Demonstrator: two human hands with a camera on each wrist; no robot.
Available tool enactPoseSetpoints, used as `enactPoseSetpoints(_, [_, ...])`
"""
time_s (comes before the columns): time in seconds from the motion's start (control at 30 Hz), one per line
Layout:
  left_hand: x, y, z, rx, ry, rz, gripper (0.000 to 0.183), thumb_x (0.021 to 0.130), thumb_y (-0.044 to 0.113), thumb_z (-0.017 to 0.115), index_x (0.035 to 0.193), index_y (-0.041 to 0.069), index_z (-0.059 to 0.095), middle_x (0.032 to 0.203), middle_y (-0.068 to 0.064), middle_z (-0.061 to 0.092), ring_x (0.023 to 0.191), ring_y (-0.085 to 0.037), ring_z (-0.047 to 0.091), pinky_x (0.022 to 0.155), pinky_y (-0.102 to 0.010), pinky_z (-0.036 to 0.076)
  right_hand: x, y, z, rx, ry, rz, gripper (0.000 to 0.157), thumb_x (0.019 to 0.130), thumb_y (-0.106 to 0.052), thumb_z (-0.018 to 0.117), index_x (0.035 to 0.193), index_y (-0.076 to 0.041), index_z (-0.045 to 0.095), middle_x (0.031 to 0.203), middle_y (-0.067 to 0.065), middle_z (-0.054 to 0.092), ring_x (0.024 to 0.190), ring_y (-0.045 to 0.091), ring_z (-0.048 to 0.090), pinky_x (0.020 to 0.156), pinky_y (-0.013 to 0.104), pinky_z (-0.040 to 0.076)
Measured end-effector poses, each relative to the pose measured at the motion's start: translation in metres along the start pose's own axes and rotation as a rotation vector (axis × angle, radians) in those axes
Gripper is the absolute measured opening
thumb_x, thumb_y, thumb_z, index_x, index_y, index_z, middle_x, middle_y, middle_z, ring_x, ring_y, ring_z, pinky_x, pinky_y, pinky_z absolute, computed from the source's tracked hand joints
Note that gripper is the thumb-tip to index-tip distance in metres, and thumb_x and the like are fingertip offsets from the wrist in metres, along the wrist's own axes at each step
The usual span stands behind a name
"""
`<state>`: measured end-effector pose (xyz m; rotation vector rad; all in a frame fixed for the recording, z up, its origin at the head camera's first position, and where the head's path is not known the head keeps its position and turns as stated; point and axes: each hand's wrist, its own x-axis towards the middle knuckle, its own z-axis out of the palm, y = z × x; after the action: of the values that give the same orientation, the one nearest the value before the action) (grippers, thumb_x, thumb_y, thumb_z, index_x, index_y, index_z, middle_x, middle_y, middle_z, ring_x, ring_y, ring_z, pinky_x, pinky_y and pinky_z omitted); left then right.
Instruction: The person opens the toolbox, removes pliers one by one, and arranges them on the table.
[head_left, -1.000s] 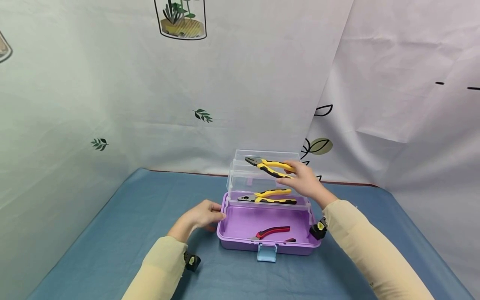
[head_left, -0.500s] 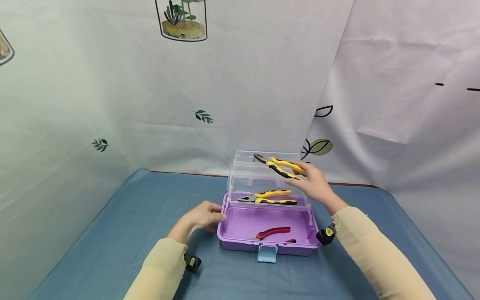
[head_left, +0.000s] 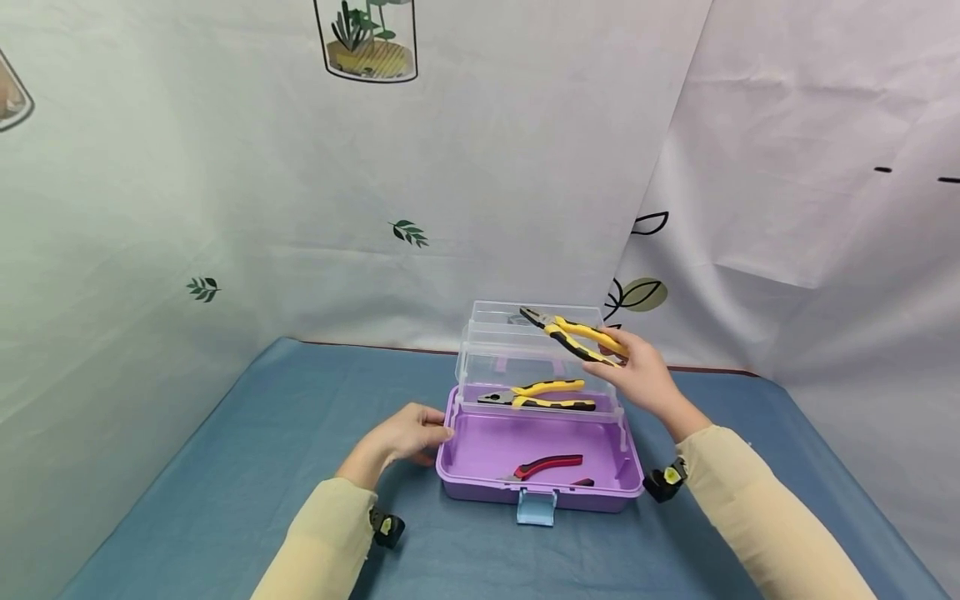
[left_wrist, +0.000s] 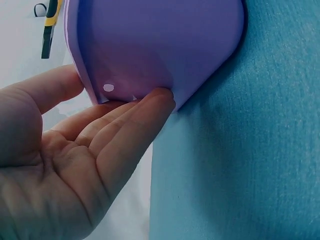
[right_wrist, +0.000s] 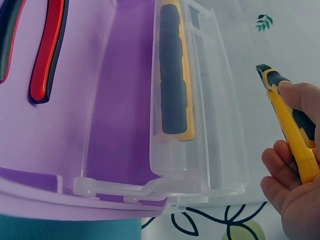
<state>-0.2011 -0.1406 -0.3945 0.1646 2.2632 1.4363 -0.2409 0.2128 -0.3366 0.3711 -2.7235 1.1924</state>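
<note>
My right hand (head_left: 641,379) grips combination pliers (head_left: 573,327) by their yellow-and-black handles, raised in front of the clear upper trays (head_left: 476,362) with the jaws pointing up and left. On the left side of the purple toolbox (head_left: 487,490), my left hand (head_left: 401,433) holds the wall. In the left wrist view its thumb is at the rim and its fingers lie along the outer face. A second pair of yellow-and-black pliers (head_left: 553,386) lies spread in the lower clear tray. Red-and-black pliers (head_left: 555,462) rest on the toolbox floor, partly hidden by the front wall.
The toolbox stands open on a blue tablecloth (head_left: 300,442), its light-blue latch (head_left: 536,508) hanging down in front. Behind it rises a white printed curtain (head_left: 525,167). The clear trays are folded up at the toolbox's back.
My right hand has moved to the right with the pliers, which now tilt more steeply down toward the handles. My left hand stays at the toolbox's left side.
</note>
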Motion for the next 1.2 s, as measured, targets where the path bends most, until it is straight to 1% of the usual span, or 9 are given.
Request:
enactPoseSetpoints(0.17, [-0.002, -0.001, 0.000, 0.002, -0.003, 0.014, 0.039, 0.092, 0.015, 0.058, 0.124, -0.005, 0.058, 0.111, -0.021, 0.067, 0.098, -0.023, 0.065, 0.071, -0.041, 0.059, -0.004, 0.002, 0.000, 0.000, 0.022, 0.005, 0.072, 0.082, -0.041, 0.072, 0.139, -0.007, 0.045, 0.126, 0.020, 0.055, 0.115, 0.037, 0.056, 0.091, 0.050, 0.051])
enactPoseSetpoints(0.37, [-0.003, 0.002, 0.002, 0.000, -0.005, 0.018, 0.039, 0.092, 0.016, 0.058, 0.125, -0.005, 0.057, 0.110, -0.021, 0.067, 0.097, -0.024, 0.065, 0.070, -0.041, 0.059, -0.010, 0.006, -0.002, 0.024, 0.030, 0.048, 0.073, 0.082, -0.039, 0.072, 0.141, -0.008, 0.042, 0.131, 0.021, 0.053, 0.119, 0.037, 0.055, 0.092, 0.049, 0.051])
enactPoseSetpoints(0.6, [-0.002, 0.000, 0.002, -0.008, -0.003, 0.022, 0.039, 0.092, 0.016, 0.057, 0.125, -0.005, 0.057, 0.110, -0.021, 0.067, 0.096, -0.023, 0.065, 0.070, -0.040, 0.059, -0.016, 0.007, -0.003, 0.035, 0.042, 0.079, 0.079, 0.081, -0.044, 0.072, 0.141, -0.004, 0.040, 0.131, 0.022, 0.051, 0.121, 0.039, 0.053, 0.094, 0.049, 0.049])
enactPoseSetpoints(0.67, [-0.002, -0.001, 0.002, -0.007, -0.003, 0.023, 0.039, 0.092, 0.016, 0.057, 0.125, -0.005, 0.057, 0.110, -0.021, 0.067, 0.096, -0.023, 0.065, 0.070, -0.040, 0.059, -0.017, 0.007, -0.003, 0.042, 0.049, 0.087, 0.077, 0.082, -0.041, 0.072, 0.142, -0.004, 0.040, 0.131, 0.023, 0.051, 0.121, 0.039, 0.053, 0.094, 0.050, 0.049])
enactPoseSetpoints(1.0, [-0.003, -0.002, 0.001, -0.005, 0.001, 0.014, 0.040, 0.092, 0.016, 0.057, 0.127, -0.004, 0.056, 0.111, -0.021, 0.067, 0.096, -0.022, 0.066, 0.070, -0.039, 0.059, -0.026, 0.012, -0.002, 0.070, 0.081, 0.101, 0.075, 0.083, -0.040, 0.070, 0.142, -0.005, 0.040, 0.131, 0.023, 0.052, 0.123, 0.039, 0.052, 0.095, 0.050, 0.048])
enactPoseSetpoints(1.2, [-0.001, -0.003, 0.002, -0.020, 0.002, 0.011, 0.041, 0.092, 0.017, 0.058, 0.128, -0.004, 0.056, 0.111, -0.021, 0.067, 0.096, -0.022, 0.066, 0.071, -0.040, 0.059, -0.029, 0.017, -0.001, 0.068, 0.103, 0.102, 0.073, 0.083, -0.041, 0.070, 0.142, -0.007, 0.041, 0.130, 0.022, 0.055, 0.120, 0.037, 0.054, 0.092, 0.049, 0.050])
